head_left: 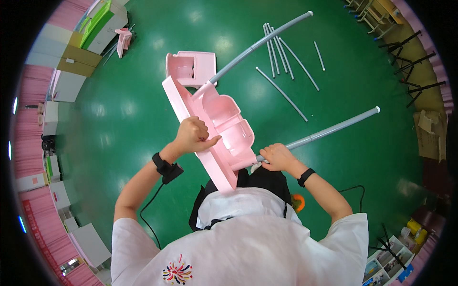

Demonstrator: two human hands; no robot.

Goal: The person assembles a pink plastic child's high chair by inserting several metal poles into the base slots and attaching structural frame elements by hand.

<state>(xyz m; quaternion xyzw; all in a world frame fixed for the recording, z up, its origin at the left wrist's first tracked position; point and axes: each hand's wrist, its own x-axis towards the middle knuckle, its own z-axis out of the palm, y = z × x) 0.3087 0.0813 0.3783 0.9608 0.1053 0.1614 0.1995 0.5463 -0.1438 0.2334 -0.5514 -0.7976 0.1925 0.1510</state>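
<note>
- Pink moulded piece [234, 136] sits slanted at the person's lap; far tube [260, 45] and near tube [329, 131] stick out of its side.
- Left hand [191, 136]: fingers curled, thumb out, at the long panel; can't tell if gripping. Right hand [278, 157]: fingers wrapped round near tube by its socket.
- Risk: piece could twist if left hand slips; near tube could loosen if poorly seated.
- Glossy plastic, rounded hollows; smooth grey cylinders, white-capped.
- Beyond: second pink moulding [205, 66], loose tubes [281, 94] on green floor [119, 143].
</note>
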